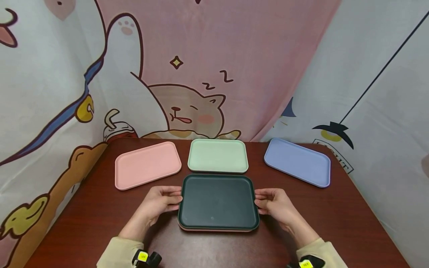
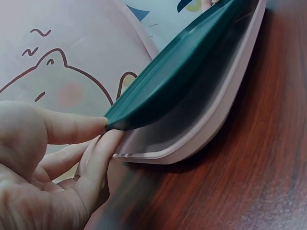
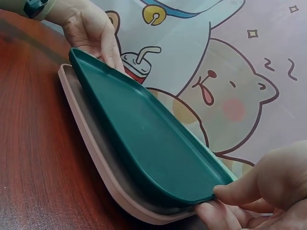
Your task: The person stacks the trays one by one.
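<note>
A dark green rectangular tray [image 1: 218, 203] lies between my two hands in the head view. My left hand [image 1: 163, 204] pinches its left short side, thumb at the rim and fingers underneath. On the opposite side, my right hand [image 1: 276, 206] pinches the rim the same way. Both wrist views show a gap under the green tray, where a larger pale pink tray [image 3: 103, 175] rests on the table. Only a thin edge of that lower tray shows in the head view; the green one hides most of its inside.
Three small trays line the back of the brown table [image 1: 83, 223]: a pink tray [image 1: 147, 165] at left, a mint green tray [image 1: 218, 155] in the middle, a blue tray [image 1: 297, 162] at right. A printed cartoon curtain [image 1: 261, 56] hangs directly behind the table.
</note>
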A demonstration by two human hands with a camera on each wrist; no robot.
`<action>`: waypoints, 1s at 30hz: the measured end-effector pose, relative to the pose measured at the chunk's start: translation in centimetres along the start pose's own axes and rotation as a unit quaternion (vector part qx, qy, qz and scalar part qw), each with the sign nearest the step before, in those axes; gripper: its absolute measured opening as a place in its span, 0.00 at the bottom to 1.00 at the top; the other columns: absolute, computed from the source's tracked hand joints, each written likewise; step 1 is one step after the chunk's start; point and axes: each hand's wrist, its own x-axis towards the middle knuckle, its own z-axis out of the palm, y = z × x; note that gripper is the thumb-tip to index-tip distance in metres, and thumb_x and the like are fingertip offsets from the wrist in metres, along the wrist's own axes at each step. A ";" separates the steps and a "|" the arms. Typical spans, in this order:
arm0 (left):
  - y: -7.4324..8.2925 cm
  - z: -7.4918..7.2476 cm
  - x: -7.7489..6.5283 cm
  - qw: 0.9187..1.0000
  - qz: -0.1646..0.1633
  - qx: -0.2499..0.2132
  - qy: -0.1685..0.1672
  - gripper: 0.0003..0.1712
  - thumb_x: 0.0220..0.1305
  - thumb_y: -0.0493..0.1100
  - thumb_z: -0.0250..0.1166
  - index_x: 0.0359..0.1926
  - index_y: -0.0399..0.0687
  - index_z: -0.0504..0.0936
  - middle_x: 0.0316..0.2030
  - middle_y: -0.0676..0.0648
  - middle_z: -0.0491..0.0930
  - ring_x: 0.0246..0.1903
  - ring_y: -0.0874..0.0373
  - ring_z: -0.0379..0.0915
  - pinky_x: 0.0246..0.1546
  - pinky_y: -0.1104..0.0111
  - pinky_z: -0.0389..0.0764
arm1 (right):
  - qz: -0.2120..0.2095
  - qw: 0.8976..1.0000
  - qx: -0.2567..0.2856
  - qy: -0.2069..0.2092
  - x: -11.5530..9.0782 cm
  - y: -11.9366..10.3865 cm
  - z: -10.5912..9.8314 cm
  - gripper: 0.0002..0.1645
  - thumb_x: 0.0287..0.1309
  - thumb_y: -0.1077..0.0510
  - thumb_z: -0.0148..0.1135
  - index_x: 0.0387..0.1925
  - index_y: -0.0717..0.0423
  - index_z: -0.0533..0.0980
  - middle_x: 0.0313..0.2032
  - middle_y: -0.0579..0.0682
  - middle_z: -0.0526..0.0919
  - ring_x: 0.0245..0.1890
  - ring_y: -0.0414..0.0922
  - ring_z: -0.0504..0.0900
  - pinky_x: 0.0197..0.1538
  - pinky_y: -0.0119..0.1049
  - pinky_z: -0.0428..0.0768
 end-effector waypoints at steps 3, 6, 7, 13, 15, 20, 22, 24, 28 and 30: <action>-0.2 0.0 0.1 1.000 0.001 0.004 0.004 0.26 0.63 0.23 0.69 0.62 0.19 0.77 0.44 0.38 0.85 0.37 0.57 0.85 0.38 0.63 0.91 | -0.003 1.000 -0.004 -0.001 0.2 0.2 0.1 0.25 0.69 0.72 0.62 0.64 0.80 0.72 0.50 0.64 0.82 0.41 0.47 0.85 0.38 0.40 0.90; -0.3 0.0 0.1 1.000 0.002 0.013 0.007 0.25 0.63 0.23 0.69 0.62 0.20 0.77 0.44 0.38 0.85 0.37 0.57 0.85 0.38 0.64 0.91 | -0.001 1.000 -0.003 0.001 0.3 0.3 0.2 0.24 0.69 0.72 0.63 0.63 0.79 0.73 0.50 0.64 0.82 0.41 0.48 0.85 0.39 0.41 0.90; -0.3 0.0 0.1 1.000 0.002 0.016 0.008 0.25 0.63 0.23 0.69 0.61 0.19 0.77 0.44 0.38 0.85 0.37 0.57 0.85 0.37 0.64 0.91 | 0.000 1.000 -0.004 0.001 0.3 0.3 0.2 0.24 0.69 0.72 0.63 0.63 0.79 0.73 0.50 0.64 0.82 0.41 0.48 0.85 0.39 0.41 0.90; -0.5 0.1 0.1 0.999 0.000 0.027 0.018 0.24 0.63 0.23 0.69 0.60 0.20 0.78 0.44 0.36 0.85 0.36 0.56 0.85 0.37 0.64 0.91 | 0.002 1.000 -0.011 0.006 0.5 0.6 0.3 0.24 0.68 0.73 0.63 0.63 0.79 0.74 0.50 0.65 0.82 0.41 0.48 0.85 0.38 0.41 0.90; -0.6 0.1 0.2 0.999 0.000 0.031 0.022 0.24 0.63 0.23 0.69 0.60 0.21 0.79 0.45 0.36 0.85 0.37 0.56 0.85 0.37 0.63 0.91 | 0.003 1.000 -0.011 0.007 0.6 0.7 0.4 0.24 0.68 0.73 0.63 0.63 0.79 0.73 0.50 0.65 0.82 0.41 0.48 0.85 0.38 0.41 0.90; -0.8 0.1 0.2 0.999 -0.002 0.043 0.033 0.23 0.63 0.23 0.69 0.59 0.23 0.80 0.45 0.35 0.85 0.38 0.53 0.86 0.38 0.62 0.91 | 0.006 1.000 -0.009 0.010 0.5 0.6 0.5 0.24 0.67 0.73 0.63 0.62 0.78 0.74 0.50 0.64 0.83 0.41 0.48 0.85 0.38 0.41 0.89; -0.8 0.1 0.1 0.998 -0.002 0.045 0.036 0.22 0.63 0.23 0.69 0.59 0.23 0.81 0.45 0.35 0.85 0.38 0.52 0.86 0.38 0.61 0.91 | 0.009 1.000 -0.008 0.012 0.5 0.6 0.5 0.23 0.67 0.73 0.63 0.62 0.78 0.75 0.49 0.64 0.83 0.41 0.48 0.85 0.38 0.40 0.89; -0.8 0.1 0.1 0.998 -0.002 0.048 0.038 0.22 0.63 0.23 0.69 0.59 0.23 0.81 0.46 0.35 0.85 0.38 0.52 0.86 0.38 0.60 0.91 | 0.014 1.000 -0.006 0.016 0.5 0.6 0.6 0.22 0.67 0.73 0.63 0.62 0.77 0.76 0.49 0.64 0.82 0.42 0.49 0.85 0.38 0.40 0.89; -0.7 0.2 0.1 0.998 -0.003 0.050 0.040 0.22 0.63 0.23 0.69 0.59 0.24 0.82 0.45 0.35 0.85 0.38 0.52 0.86 0.38 0.61 0.91 | 0.020 1.000 -0.007 0.022 0.4 0.5 0.5 0.21 0.68 0.74 0.62 0.61 0.75 0.77 0.49 0.63 0.82 0.42 0.49 0.85 0.39 0.40 0.90; -0.8 0.2 0.1 0.998 -0.003 0.052 0.041 0.22 0.63 0.23 0.69 0.58 0.24 0.82 0.45 0.36 0.85 0.38 0.52 0.86 0.38 0.61 0.91 | 0.016 1.000 -0.010 0.020 0.4 0.4 0.5 0.21 0.68 0.73 0.62 0.61 0.76 0.77 0.49 0.63 0.82 0.42 0.49 0.85 0.39 0.40 0.90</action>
